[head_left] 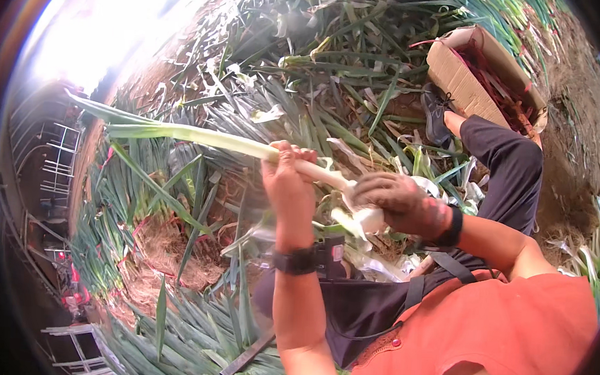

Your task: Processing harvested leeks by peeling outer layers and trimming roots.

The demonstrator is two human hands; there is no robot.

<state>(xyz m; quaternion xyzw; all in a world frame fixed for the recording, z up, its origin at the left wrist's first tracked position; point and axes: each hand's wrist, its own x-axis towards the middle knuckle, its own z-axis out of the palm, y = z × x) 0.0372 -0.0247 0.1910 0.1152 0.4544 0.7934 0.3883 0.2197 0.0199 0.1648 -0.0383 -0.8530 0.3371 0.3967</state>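
Observation:
A long green onion (214, 139) lies slantwise across the middle of the view, its green leaves reaching to the upper left. My left hand (291, 163) is closed round its pale shank. Over the lower white end curl the fingers of my right hand (401, 203), which wears a dark, soiled glove. Loose pale outer leaves (347, 222) hang just below that end. My right fingertips are partly hidden, so I cannot tell whether they grip the shank or a peeled leaf. Both wrists carry black bands.
Heaped green onions and cast-off leaves (307, 59) cover the ground ahead. Bundled onions with their roots (168, 248) lie to my left. A cardboard box (455, 77) of reddish strips stands by my shoe (436, 115). Metal racks (60, 158) stand at far left.

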